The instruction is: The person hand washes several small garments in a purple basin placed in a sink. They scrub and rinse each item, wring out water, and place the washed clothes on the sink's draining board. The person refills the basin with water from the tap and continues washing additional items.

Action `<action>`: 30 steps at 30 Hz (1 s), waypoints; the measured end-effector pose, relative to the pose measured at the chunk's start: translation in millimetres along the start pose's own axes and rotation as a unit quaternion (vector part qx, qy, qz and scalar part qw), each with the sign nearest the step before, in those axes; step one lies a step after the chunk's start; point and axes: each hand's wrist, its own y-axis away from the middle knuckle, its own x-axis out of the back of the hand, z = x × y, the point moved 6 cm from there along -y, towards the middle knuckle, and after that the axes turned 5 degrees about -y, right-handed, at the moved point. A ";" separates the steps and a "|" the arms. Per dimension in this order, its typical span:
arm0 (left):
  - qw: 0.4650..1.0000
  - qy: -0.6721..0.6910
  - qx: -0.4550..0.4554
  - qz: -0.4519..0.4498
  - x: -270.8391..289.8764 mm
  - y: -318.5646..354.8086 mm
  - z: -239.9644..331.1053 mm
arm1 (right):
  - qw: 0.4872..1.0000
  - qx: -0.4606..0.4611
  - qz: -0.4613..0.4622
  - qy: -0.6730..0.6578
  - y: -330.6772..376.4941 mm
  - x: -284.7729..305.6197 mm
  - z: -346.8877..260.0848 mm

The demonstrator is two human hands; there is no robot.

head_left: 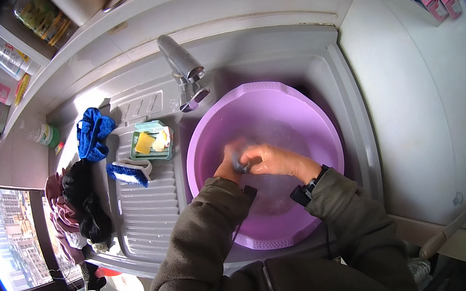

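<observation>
Both hands are close together inside a purple plastic basin point(280, 233) that holds cloudy water. Between them is a small, wet, dark grey piece of cloth point(240, 160); its exact kind is hard to make out. My right hand point(275, 159) reaches in from the right, its fingers curled and closed on the cloth. From the lower left comes my left hand point(228, 166), closed around the other side of it, its fingertips partly hidden and blurred. Dark olive sleeves cover both forearms, and dark bands show at the wrists.
The basin sits in a grey sink under a chrome faucet point(183, 72). On the ribbed drainboard point(151, 215) lie a blue-bristled brush point(129, 174), a green soap dish point(152, 141) with soap pieces, and a blue cloth point(94, 133). Dark and mauve clothes point(79, 207) hang at its left edge.
</observation>
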 end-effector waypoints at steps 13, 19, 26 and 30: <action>0.961 -0.066 0.213 0.163 5.7 21.4 -13.0 | 0.778 -0.369 0.397 0.318 31.7 87.9 127.6; 0.950 -0.236 0.206 -0.006 -20.4 9.8 -47.6 | 0.853 -0.329 0.130 0.384 8.0 33.1 161.4; 0.939 0.031 0.342 0.003 -12.7 43.7 -15.2 | 0.838 -0.315 0.407 0.182 12.1 66.7 166.6; 0.922 0.201 0.331 -0.020 -47.6 51.2 22.2 | 0.894 -0.231 0.308 -0.232 -16.3 38.7 152.5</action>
